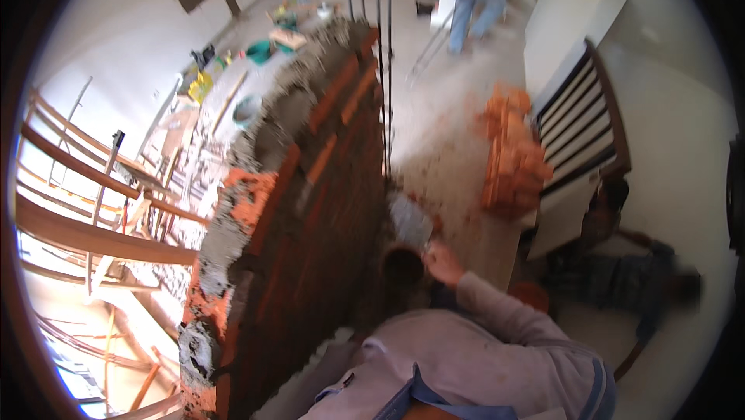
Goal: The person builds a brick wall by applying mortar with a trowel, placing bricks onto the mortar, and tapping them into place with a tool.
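My right hand (444,264) reaches forward low beside the brick wall (310,241), its fingers closed round a trowel (411,221) with a broad grey blade. The blade is blurred and points away from me, over the floor. Just below it stands a dark round bucket (403,267), close to the wall's foot; its contents are too dark to make out. Wet grey mortar (291,114) lies along the wall's uneven top, with orange bricks showing through. My left hand is out of sight.
Upright steel bars (384,71) rise at the wall's far end. Stacked orange bricks (516,164) stand right, before a dark slatted railing (586,121). One person (621,273) is near right, another (475,1) farther off. Wooden poles (109,234) fill the left side.
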The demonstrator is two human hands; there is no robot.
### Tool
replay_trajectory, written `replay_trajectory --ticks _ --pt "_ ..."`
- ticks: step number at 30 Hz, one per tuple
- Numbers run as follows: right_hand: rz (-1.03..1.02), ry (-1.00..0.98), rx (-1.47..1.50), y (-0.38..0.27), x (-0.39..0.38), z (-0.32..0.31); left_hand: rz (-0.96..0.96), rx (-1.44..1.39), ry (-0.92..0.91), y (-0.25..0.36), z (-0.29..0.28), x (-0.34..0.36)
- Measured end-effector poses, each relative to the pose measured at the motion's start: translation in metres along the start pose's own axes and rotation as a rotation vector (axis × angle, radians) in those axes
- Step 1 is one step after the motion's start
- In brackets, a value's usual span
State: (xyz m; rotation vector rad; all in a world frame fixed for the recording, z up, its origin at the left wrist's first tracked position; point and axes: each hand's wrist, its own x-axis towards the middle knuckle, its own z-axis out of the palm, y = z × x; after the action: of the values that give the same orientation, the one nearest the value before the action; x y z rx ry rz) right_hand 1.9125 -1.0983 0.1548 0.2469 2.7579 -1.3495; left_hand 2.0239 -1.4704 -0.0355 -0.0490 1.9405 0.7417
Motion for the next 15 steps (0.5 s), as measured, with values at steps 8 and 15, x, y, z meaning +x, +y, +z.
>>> replay_trajectory --ticks 8,15 --pt "0.373 -0.389 -0.292 0.152 0.033 0.030 -0.187 0.225 -0.227 0.076 0.035 -0.024" --pt "0.365 -0.927 -0.320 0.319 0.050 0.185 -0.480 0.437 -0.413 0.156 0.075 0.029"
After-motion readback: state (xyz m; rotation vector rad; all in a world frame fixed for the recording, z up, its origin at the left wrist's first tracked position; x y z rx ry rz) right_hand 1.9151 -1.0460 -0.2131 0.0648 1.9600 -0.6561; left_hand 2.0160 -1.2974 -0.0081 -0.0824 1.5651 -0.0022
